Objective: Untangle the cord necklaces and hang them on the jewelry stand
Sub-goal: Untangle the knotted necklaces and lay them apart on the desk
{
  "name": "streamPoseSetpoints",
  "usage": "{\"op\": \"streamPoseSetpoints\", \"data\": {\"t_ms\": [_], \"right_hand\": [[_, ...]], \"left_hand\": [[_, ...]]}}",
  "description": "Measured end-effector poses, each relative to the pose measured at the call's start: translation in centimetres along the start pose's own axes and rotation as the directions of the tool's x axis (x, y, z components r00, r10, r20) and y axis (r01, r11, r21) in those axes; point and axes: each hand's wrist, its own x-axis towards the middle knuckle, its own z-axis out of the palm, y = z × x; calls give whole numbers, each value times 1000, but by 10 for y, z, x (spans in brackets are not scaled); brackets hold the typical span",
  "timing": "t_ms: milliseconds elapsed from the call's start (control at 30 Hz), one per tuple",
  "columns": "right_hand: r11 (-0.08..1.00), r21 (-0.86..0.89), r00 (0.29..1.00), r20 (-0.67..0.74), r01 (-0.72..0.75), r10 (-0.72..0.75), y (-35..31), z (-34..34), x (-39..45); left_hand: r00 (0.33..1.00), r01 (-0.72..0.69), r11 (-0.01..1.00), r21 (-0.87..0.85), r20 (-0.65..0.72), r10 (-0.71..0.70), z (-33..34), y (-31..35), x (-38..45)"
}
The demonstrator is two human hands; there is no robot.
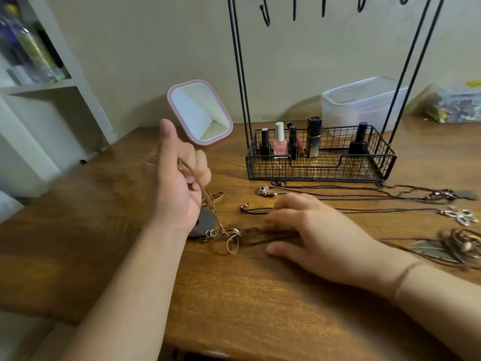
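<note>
A wooden desk (234, 295) with a dark, streaky grain fills the lower part of the view and meets a plain cream wall (143, 48) at the back. To the left stands a white shelf unit (52, 84) with blurred bottles on its upper shelf.

The black wire jewelry stand (320, 162) sits toward the back of the desk, its thin uprights rising to hooks (265, 11) at the top edge, all bare. Its basket base holds nail polish bottles (279, 139) and dark cosmetic tubes. Behind it is a clear plastic lidded box (364, 100); to its left, a pink-framed mirror (200, 113) leans back; at the far right lies a bag of what seems to be small mixed items, too blurred to name.

The left hand (177, 183) is raised off the desk, fingers curled round a tan cord necklace (208, 201) that trails down to a dark flat pendant (200, 225) and a knot with small metal rings on the wood. The right hand (312, 230) lies palm down, its fingers bent and pressing on dark cords (260, 241) beside that knot. More cord necklaces (364, 196) are spread across the desk in front of the stand, with a flower pendant (460, 216) and a leaf pendant (437, 250) at the right.
</note>
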Motion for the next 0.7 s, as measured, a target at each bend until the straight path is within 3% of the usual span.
{"op": "streamPoseSetpoints", "data": {"t_ms": [200,367,600,700], "right_hand": [[998,56,998,-50,25,-22,1,13,0],[951,297,979,-149,-89,139,16,-14,-16],[856,493,971,-81,-155,223,41,-69,-26],[874,462,975,-78,-150,209,44,-76,-27]], "left_hand": [[991,51,981,-188,-113,-73,-9,10,3],[937,58,953,-299,-314,-156,-22,11,10],[815,42,963,-266,-548,-187,-28,8,10],[793,57,963,-263,-574,-204,-30,7,11]]}}
